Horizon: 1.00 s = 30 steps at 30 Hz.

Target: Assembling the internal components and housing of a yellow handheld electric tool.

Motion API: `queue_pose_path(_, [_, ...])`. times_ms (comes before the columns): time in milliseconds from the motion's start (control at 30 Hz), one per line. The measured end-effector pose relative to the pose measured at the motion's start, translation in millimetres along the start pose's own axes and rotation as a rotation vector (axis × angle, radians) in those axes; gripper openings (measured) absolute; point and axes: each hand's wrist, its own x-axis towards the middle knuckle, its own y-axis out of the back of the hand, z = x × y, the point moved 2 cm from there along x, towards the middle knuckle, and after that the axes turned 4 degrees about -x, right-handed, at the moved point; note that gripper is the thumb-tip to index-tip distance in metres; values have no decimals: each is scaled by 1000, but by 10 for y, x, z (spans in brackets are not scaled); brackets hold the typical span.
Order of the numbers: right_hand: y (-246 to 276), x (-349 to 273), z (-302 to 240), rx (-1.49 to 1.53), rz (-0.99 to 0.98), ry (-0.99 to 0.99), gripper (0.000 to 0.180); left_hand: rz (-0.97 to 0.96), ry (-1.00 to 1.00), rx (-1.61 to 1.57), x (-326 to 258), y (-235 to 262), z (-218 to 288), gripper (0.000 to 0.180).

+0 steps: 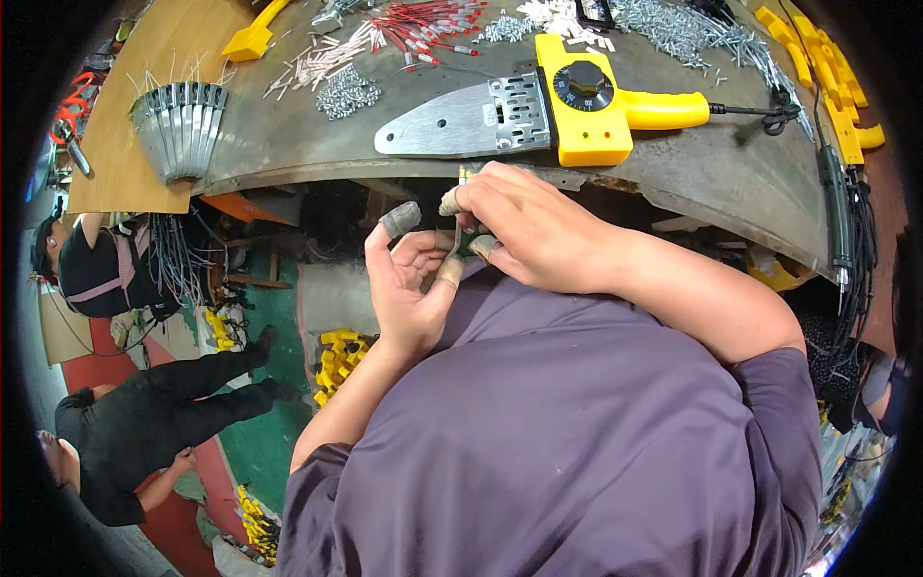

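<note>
Both bare hands are meeting in front of the dark purple shirt point(577, 385), just off the near edge of the worn grey metal tabletop point(288, 149). The right hand point(538, 231), wearing pale fingertip covers, is bending over a small dark green piece point(467, 240), and its grip is closing thumb and fingers together on it. The left hand point(413, 279) is raising its grey-covered index finger while its thumb is pointing up beside the piece; whether its grip is clamping the piece, one cannot tell, as the fingers are partly hiding it. Just beyond the hands, a yellow plastic tool with a black dial point(588, 125) is lying with its pointed silver plate point(433, 125) facing left. Farther back, white sleeves point(327, 65), red-and-white wired parts point(423, 34) and silver screws point(663, 38) are lying in heaps. Leftward, narrow silver metal strips point(183, 125) are resting in a fan on a brown wooden board point(115, 168).
</note>
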Motion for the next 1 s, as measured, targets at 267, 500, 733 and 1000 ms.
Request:
queue_pose_path(267, [-40, 18, -20, -79, 46, 130, 30, 60, -31, -39, 14, 1, -21, 58])
queue_pose_path(500, [531, -104, -13, 251, 156, -120, 45, 58, -48, -32, 102, 51, 25, 57])
queue_pose_path(733, [1506, -205, 619, 251, 233, -337, 36, -225, -487, 852, 894, -199, 380, 49])
queue_pose_path(1000, [1594, -138, 901, 82, 21, -470, 37, -541, -231, 732, 1600, -490, 267, 77])
